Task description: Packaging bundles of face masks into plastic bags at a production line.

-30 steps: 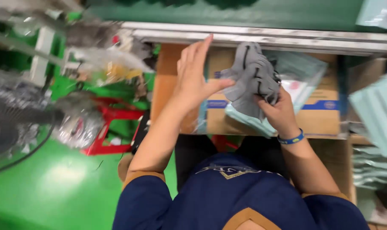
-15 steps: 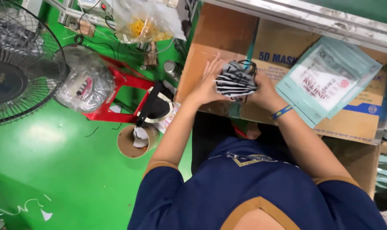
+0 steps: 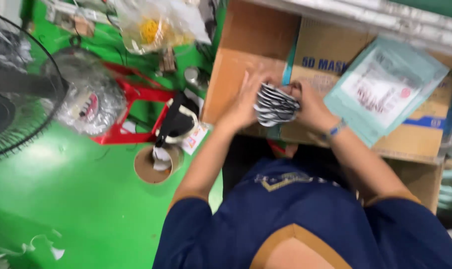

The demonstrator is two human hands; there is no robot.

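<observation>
Head view, both hands' grip still pinching mask stack (image 3: 276, 104), left hand (image 3: 246, 102), right hand (image 3: 310, 107), barely shifted

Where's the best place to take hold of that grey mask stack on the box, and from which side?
By its two short ends, from left and right at once, as the left hand and right hand do now. The mask stack shows layered edges along its face; end pressure would likely keep the layers from fanning on the cardboard box.
</observation>
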